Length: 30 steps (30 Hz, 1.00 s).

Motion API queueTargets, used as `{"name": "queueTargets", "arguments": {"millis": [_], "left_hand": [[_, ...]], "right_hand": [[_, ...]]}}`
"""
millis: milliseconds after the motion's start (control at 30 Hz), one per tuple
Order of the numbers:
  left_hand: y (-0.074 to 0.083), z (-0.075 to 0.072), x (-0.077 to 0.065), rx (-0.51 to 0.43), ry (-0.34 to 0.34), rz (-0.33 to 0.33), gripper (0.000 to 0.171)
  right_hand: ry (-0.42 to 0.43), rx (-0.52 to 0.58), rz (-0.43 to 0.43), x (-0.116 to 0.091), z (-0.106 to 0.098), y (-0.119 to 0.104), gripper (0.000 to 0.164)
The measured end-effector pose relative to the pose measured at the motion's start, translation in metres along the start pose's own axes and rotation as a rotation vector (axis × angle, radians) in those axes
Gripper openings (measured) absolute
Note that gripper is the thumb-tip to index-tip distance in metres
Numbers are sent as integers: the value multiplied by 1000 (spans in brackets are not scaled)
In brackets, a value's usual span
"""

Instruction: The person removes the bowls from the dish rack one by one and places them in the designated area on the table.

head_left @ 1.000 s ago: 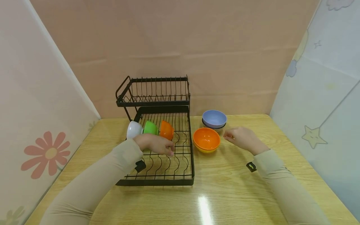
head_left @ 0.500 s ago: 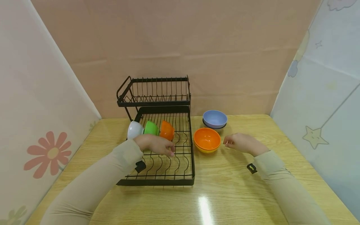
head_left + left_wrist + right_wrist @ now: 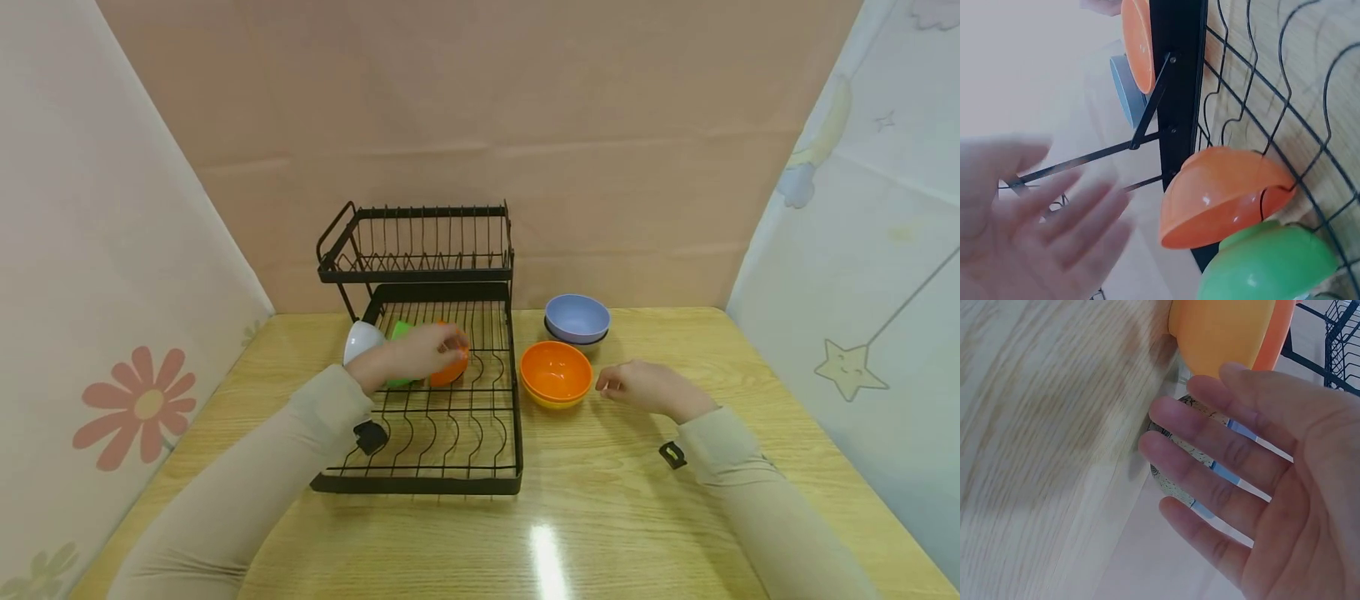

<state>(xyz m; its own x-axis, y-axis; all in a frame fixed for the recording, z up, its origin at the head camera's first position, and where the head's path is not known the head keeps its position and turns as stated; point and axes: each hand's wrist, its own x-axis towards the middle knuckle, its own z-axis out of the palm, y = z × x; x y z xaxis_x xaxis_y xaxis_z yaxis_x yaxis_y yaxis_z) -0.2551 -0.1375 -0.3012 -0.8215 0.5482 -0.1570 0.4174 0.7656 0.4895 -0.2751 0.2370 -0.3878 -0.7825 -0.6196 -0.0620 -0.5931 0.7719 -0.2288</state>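
Orange bowl (image 3: 449, 375) in the lower tier of the black dish rack (image 3: 416, 485), rightmost of three. Green bowl (image 3: 401, 330) just left of it; whether the two touch, cannot tell. White bowl (image 3: 362, 340) beyond that. Upper tier (image 3: 416, 275) rises behind the row. Left hand (image 3: 412, 352) above the row, covering part of green and orange from the head view; fingers blurred at the wrist, loosely spread, holding nothing. Right hand (image 3: 652, 390) above the wooden table (image 3: 615, 533), fingers apart and slightly bent, nothing gripped, just beside a second orange bowl (image 3: 557, 371) nested in a yellow bowl (image 3: 553, 402). Behind these, a blue bowl (image 3: 577, 317) sits in a patterned bowl (image 3: 1169, 486).

First bowl: glossy, plain, tipped on its side among the wires, part of its inside showing in the left wrist view.

Edges: rack's right rim runs between it and the nested bowls. Wire slots continue to its right and in front. Wood shows before the rack and right of the right hand, up to the printed side wall (image 3: 847, 267).
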Motion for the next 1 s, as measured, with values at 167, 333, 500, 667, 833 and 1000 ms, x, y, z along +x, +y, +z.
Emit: {"name": "queueTargets", "arguments": {"millis": [167,333,500,667,833,1000], "left_hand": [[-2,-1,7,-235,283,-162,53],[-12,8,14,-393,309,-313,61],[-19,14,21,-592,268,-387,62],[-24,21,29,-696,242,-433,57],[-25,33,35,-803,261,-464,53],[-29,40,42,-865,283,-471,52]], "right_hand": [[3,4,4,-2,-1,-1,14],[11,6,4,-3,-1,-3,14],[16,17,-4,-3,0,-3,13],[24,15,-11,-4,1,-2,12],[36,2,-15,-3,2,-1,12],[40,-6,-14,-3,3,-1,13]]}}
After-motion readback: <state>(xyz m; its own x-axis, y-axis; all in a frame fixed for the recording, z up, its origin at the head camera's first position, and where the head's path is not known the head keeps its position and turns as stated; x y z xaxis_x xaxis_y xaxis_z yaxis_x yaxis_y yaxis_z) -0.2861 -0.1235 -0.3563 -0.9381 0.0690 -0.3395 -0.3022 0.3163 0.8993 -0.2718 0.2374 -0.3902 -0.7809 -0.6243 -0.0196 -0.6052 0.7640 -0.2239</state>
